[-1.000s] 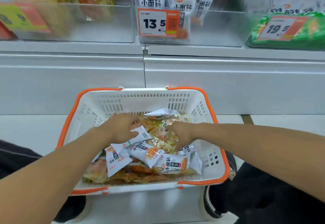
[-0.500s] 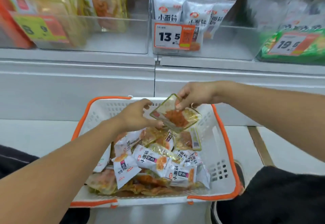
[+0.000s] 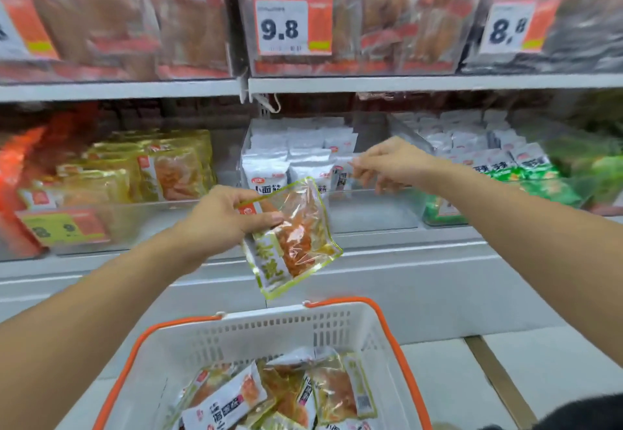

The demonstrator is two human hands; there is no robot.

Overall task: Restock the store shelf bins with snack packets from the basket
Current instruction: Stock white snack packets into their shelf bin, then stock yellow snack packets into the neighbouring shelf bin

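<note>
Seen from the camera on my head, I am facing a store shelf with my white, orange-rimmed basket [image 3: 236, 332] low in front of me. My left hand [image 3: 224, 215] is raised above the basket's far rim, thumb and curled fingers pinching the upper left corner of a yellow-edged clear snack packet [image 3: 296, 234] with orange-red pieces inside; the packet hangs tilted, its lower end pointing down toward the basket but well clear of it. My right hand [image 3: 392, 165] is apart from the left, reaching farther forward and up over the front edge of the clear middle shelf bin [image 3: 374, 208]. Its fingers are loosely spread, and they look empty, though motion blur keeps me from telling whether the fingertips touch the white packets [image 3: 273, 163] standing in rows in that bin. To the left of that bin, another clear bin [image 3: 141, 224] holds yellow packets [image 3: 175, 173] that look like the one I hold. To the right, a bin holds green and white packets [image 3: 536, 176], blurred. In the basket lies a loose heap of more snack packets [image 3: 286, 396], some white with orange print, some yellow-edged and clear. On the shelf above, blurred reddish bags sit behind price tags reading 9.8 [image 3: 279, 28] and 8.8 [image 3: 509, 28].
</note>
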